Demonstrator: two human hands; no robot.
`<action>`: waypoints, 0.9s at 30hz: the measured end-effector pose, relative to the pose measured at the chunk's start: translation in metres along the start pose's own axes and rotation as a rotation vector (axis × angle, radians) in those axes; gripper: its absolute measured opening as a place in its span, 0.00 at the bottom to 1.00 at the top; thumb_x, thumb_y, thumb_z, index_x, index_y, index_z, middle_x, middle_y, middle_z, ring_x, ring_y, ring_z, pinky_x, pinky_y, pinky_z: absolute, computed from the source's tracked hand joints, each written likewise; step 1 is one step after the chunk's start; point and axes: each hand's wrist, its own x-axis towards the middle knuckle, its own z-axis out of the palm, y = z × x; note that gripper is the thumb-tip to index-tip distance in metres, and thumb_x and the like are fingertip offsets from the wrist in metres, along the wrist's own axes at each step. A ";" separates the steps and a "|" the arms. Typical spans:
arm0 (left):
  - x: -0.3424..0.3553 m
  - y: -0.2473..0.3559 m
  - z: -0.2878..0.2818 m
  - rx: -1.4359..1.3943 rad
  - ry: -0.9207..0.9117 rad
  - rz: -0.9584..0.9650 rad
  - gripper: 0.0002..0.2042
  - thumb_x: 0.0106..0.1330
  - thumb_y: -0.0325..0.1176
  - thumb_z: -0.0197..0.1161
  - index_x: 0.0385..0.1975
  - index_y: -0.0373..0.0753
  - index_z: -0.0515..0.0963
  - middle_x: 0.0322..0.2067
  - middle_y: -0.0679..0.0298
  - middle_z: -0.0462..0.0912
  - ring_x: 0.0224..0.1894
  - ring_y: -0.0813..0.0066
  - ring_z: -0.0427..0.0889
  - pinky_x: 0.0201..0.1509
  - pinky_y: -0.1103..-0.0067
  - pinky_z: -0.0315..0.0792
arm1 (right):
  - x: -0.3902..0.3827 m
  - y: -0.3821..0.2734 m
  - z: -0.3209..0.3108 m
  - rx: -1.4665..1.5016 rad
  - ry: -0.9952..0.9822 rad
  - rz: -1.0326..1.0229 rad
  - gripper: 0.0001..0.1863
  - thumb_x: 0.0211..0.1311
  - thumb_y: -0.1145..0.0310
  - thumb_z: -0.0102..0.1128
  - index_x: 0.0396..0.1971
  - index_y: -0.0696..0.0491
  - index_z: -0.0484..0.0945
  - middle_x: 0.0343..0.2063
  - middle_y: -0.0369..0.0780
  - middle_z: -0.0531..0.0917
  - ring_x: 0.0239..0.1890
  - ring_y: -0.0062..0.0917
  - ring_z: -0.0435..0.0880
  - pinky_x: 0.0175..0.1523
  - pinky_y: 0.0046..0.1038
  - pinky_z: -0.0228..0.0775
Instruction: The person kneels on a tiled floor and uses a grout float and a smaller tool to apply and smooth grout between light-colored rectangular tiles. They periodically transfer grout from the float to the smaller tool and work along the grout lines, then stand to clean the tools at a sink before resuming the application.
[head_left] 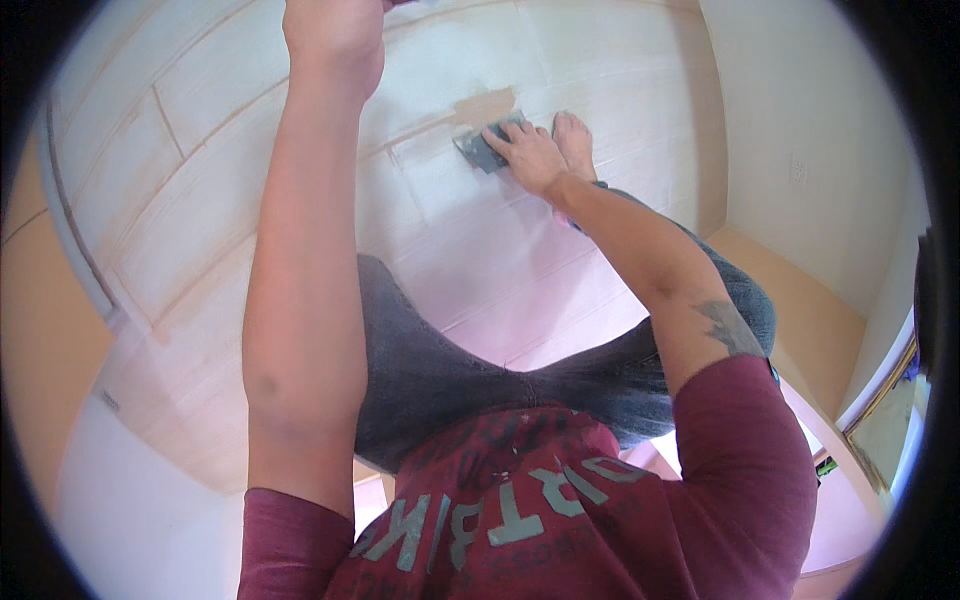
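Note:
My right hand (528, 158) presses a flat, dark grey rectangular pad (480, 150) against the pale planked floor (440, 190). Its fingers lie over the pad's upper side, and whitish smears show on the exposed part. Just beyond the pad is a bare tan patch (488, 103) in the white coating. My left hand (335, 35) is at the top edge, cut off by the frame. It looks closed, and a small dark bit of something shows beside it, too little to name. The left fingers are mostly out of sight.
My bare foot (574, 140) rests close to the right hand, and my bent knees in dark jeans (420, 350) spread on both sides. Brown seams run between the whitened planks. A pale wall (810, 130) rises on the right, with a tan strip (800, 300) along its base.

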 end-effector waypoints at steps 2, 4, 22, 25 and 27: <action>-0.005 0.003 0.007 -0.001 -0.002 -0.021 0.26 0.83 0.50 0.44 0.63 0.32 0.72 0.55 0.57 0.82 0.55 0.66 0.84 0.58 0.69 0.79 | -0.013 0.014 -0.012 0.051 -0.070 0.119 0.30 0.66 0.67 0.54 0.69 0.37 0.73 0.60 0.45 0.79 0.61 0.42 0.78 0.65 0.43 0.71; -0.006 0.006 0.010 0.006 0.014 0.011 0.26 0.83 0.50 0.44 0.64 0.32 0.71 0.56 0.56 0.82 0.56 0.66 0.83 0.59 0.68 0.78 | 0.004 0.036 -0.021 0.198 0.001 0.360 0.28 0.69 0.64 0.51 0.69 0.36 0.73 0.56 0.46 0.83 0.58 0.44 0.81 0.63 0.43 0.74; -0.025 0.045 -0.001 -0.127 0.012 0.152 0.30 0.83 0.52 0.44 0.70 0.32 0.66 0.63 0.55 0.77 0.64 0.63 0.78 0.67 0.66 0.72 | 0.045 -0.177 -0.012 0.494 0.123 0.402 0.18 0.65 0.61 0.53 0.49 0.53 0.85 0.43 0.54 0.86 0.49 0.49 0.85 0.54 0.47 0.79; -0.021 0.055 -0.021 -0.180 -0.060 0.148 0.29 0.83 0.52 0.44 0.70 0.32 0.66 0.64 0.56 0.77 0.64 0.63 0.78 0.67 0.67 0.72 | 0.040 -0.210 -0.023 0.621 -0.136 0.252 0.20 0.65 0.61 0.53 0.51 0.54 0.83 0.46 0.56 0.85 0.51 0.47 0.85 0.57 0.47 0.77; -0.017 0.055 -0.033 -0.215 -0.084 0.132 0.29 0.83 0.51 0.45 0.69 0.32 0.67 0.64 0.57 0.77 0.64 0.64 0.78 0.67 0.67 0.72 | 0.028 -0.224 -0.028 0.698 0.078 0.213 0.17 0.66 0.61 0.52 0.46 0.53 0.85 0.42 0.54 0.86 0.47 0.49 0.86 0.54 0.48 0.78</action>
